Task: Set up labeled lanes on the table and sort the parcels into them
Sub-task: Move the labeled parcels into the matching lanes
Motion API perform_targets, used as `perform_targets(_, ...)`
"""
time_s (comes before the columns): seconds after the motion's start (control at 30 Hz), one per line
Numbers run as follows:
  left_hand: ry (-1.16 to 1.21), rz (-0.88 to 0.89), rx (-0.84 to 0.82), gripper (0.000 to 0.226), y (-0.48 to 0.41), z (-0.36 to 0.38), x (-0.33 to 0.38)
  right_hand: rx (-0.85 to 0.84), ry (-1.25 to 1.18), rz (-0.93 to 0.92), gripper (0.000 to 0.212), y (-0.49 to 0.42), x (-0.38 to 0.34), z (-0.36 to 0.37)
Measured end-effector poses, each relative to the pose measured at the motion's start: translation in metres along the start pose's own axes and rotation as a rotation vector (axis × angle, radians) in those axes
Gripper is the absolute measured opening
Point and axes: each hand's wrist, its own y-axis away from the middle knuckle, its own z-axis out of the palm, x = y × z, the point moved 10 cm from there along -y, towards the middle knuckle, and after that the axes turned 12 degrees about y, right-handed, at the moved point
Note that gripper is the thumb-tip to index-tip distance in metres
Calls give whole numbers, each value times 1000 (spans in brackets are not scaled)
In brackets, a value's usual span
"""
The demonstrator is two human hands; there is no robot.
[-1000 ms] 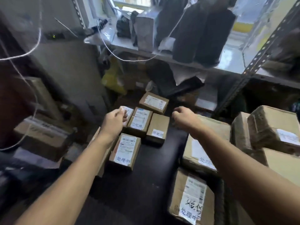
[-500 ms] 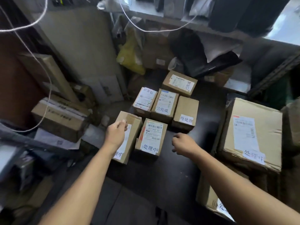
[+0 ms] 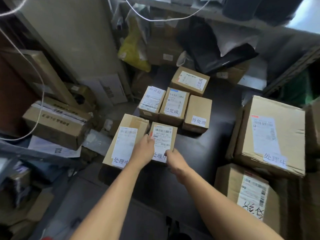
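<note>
A small cardboard parcel (image 3: 164, 135) with a white shipping label lies on the dark table (image 3: 199, 153). My left hand (image 3: 144, 149) grips its left edge and my right hand (image 3: 174, 159) grips its near right corner. A longer parcel (image 3: 128, 134) lies just left of it, touching. Behind them sit three small parcels in a row: a left one (image 3: 152, 101), a middle one (image 3: 174, 104) and a plain one (image 3: 198, 111) with a small paper tag. A further parcel (image 3: 190, 79) lies behind these.
Two large boxes (image 3: 271, 134) (image 3: 249, 193) stand at the table's right side. Left of the table are a taped carton (image 3: 55, 122), papers and clutter. A yellow bag (image 3: 133, 47), black bags (image 3: 213, 49) and a shelf crowd the back. White cords hang overhead.
Both hands came together from apart onto the small parcel: the left left the longer parcel, the right moved in from the bare table. The camera tilted down.
</note>
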Motion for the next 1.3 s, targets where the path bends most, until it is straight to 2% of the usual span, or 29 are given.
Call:
perform_targets(0.17, 54, 7, -28, 35, 5, 5, 5, 56, -48, -34, 48, 19, 4, -11)
perform_targets(0.4, 136, 126, 1, 33, 36, 9, 36, 147, -56, -220, 33, 81, -18, -62)
perform_targets(0.63, 105, 217, -70, 34, 64, 35, 78, 281, -15, -327, 31, 149, -22, -127)
perform_targets(0.77, 154, 249, -192, 26, 96, 70, 92, 315, -36, -302, 23, 178, 13, -152)
perform_targets(0.9, 162, 190, -340, 26, 135, 107, 79, 350, -78, -248, 37, 208, 62, -170)
perform_targets(1.03, 208, 129, -423, 18, 170, 142, 70, 392, -123, -229, 40, 238, 96, -187)
perform_targets(1.3, 136, 141, -428, 27, 194, 153, 51, 381, -131, -217, 51, 258, 125, -183)
